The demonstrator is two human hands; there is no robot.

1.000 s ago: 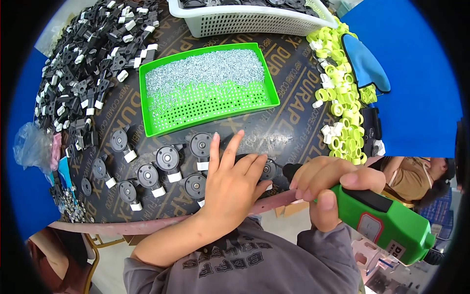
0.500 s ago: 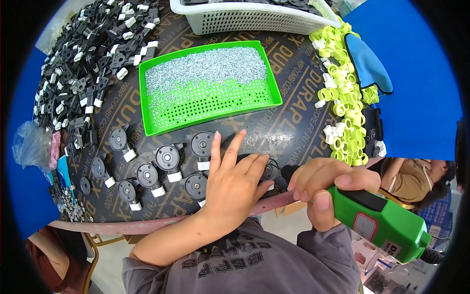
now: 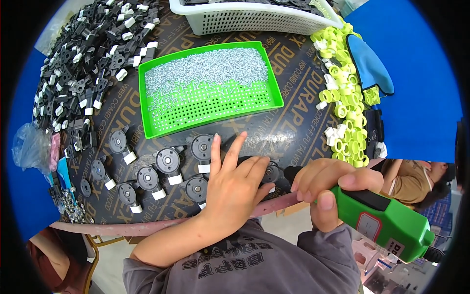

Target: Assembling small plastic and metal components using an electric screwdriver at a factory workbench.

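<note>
Near the table's front edge, my left hand [image 3: 230, 188] has its thumb and a bent finger at either side of a black round part [image 3: 271, 172]. Two other fingers stretch forward over the tabletop, one touching the rim of another black disc part [image 3: 202, 147] with a white tab. In my right hand [image 3: 330, 188] is a green electric screwdriver [image 3: 384, 220], held nearly level with fingers wrapped around its front. Its dark nose points left at the round part; fingers partly hide the bit and where it meets the part. More such discs [image 3: 168, 160] lie left of my left hand.
A green perforated tray [image 3: 210, 130] of small silver screws sits mid-table. Behind it stands a white basket [image 3: 259, 22] of black parts. Black-and-white pieces [image 3: 93, 63] are heaped at left, yellow-green rings [image 3: 345, 93] at right. Another person [image 3: 416, 181] is at the right.
My right hand and the screwdriver have shifted slightly to the right and down. My left hand stays on the round part, nearly unmoved.
</note>
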